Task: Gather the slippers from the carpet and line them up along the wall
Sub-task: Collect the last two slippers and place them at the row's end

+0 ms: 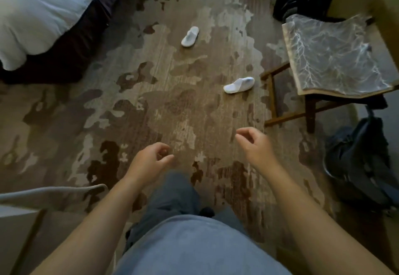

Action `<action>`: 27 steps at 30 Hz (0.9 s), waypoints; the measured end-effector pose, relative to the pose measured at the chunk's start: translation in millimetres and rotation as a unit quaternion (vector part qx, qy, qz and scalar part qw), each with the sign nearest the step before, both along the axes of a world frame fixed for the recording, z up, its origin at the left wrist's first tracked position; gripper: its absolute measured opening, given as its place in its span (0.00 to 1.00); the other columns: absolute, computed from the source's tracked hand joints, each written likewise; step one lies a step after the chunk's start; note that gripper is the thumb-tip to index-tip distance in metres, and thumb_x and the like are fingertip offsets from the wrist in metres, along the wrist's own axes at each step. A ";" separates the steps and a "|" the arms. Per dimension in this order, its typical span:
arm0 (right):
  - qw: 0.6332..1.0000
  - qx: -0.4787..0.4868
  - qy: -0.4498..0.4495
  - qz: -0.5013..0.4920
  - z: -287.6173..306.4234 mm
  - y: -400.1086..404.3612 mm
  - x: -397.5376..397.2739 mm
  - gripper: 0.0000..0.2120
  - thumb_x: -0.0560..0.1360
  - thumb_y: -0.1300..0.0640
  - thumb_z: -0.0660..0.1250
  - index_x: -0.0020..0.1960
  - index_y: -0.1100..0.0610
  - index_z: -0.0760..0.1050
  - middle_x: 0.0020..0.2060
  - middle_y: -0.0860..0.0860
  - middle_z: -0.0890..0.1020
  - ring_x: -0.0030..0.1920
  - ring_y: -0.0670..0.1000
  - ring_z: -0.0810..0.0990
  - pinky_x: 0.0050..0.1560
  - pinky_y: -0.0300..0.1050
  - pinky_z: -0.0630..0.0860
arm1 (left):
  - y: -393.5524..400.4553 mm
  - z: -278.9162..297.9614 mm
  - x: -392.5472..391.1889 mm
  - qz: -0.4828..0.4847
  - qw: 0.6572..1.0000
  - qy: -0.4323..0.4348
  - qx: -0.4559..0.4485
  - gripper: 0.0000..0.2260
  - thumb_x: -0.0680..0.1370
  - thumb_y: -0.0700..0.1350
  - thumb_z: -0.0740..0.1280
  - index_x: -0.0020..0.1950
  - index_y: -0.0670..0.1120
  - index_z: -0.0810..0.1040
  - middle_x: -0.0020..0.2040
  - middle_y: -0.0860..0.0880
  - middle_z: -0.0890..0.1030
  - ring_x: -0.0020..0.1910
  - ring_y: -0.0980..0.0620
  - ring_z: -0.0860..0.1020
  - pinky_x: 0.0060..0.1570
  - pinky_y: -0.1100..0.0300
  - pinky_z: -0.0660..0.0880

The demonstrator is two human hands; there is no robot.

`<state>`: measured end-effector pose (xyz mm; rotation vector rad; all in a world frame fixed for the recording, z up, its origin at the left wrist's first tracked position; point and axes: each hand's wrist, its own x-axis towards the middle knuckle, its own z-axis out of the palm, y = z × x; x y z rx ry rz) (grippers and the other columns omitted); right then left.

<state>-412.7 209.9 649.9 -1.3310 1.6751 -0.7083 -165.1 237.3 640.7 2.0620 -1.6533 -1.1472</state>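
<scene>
Two white slippers lie apart on the patterned brown carpet (151,112). The far slipper (190,36) rests near the upper middle. The near slipper (238,85) lies just left of a wooden stand's leg. My left hand (151,160) hangs low in the middle, fingers loosely curled, holding nothing. My right hand (255,145) is raised a little further forward, also loosely curled and empty, well short of the near slipper.
A bed with a white duvet (38,15) fills the upper left. A wooden stand carrying a marbled slab (332,58) stands at right, dark bags (302,0) behind it. A dark backpack (362,162) lies lower right. Pale furniture (26,199) edges the lower left.
</scene>
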 end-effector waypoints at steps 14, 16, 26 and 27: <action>0.991 0.080 0.002 -0.112 -25.1 -314.3 23.0 0.10 0.74 0.57 0.62 0.54 0.57 0.74 0.45 0.49 0.77 0.46 0.47 0.75 0.42 0.35 0.71 | -409.6 3.5 6.6 -0.124 0.992 -0.016 -0.014 0.17 0.74 0.49 0.64 0.61 0.44 0.72 0.58 0.45 0.78 0.55 0.48 0.76 0.53 0.54 0.73; 0.985 0.099 0.007 -0.141 -32.2 -344.7 17.6 0.10 0.74 0.57 0.62 0.54 0.57 0.74 0.47 0.50 0.78 0.49 0.49 0.75 0.46 0.40 0.72 | -462.5 5.1 -4.2 -0.141 0.990 -0.014 -0.027 0.16 0.74 0.49 0.64 0.60 0.43 0.73 0.57 0.44 0.78 0.54 0.48 0.76 0.51 0.57 0.72; 0.976 0.136 -0.028 -0.167 -98.7 -582.3 -7.4 0.09 0.74 0.60 0.63 0.54 0.60 0.75 0.46 0.51 0.77 0.48 0.48 0.74 0.47 0.40 0.68 | -701.6 -53.8 -30.6 -0.159 0.986 -0.036 0.017 0.18 0.74 0.49 0.64 0.62 0.45 0.72 0.61 0.46 0.77 0.58 0.49 0.74 0.52 0.60 0.67; 0.976 0.141 -0.033 -0.163 -105.3 -613.3 -9.1 0.09 0.74 0.61 0.63 0.54 0.60 0.75 0.46 0.52 0.77 0.49 0.49 0.74 0.49 0.42 0.68 | -724.5 -60.8 -30.9 -0.156 0.986 -0.041 0.032 0.18 0.74 0.50 0.64 0.62 0.45 0.71 0.61 0.46 0.76 0.58 0.50 0.74 0.53 0.60 0.68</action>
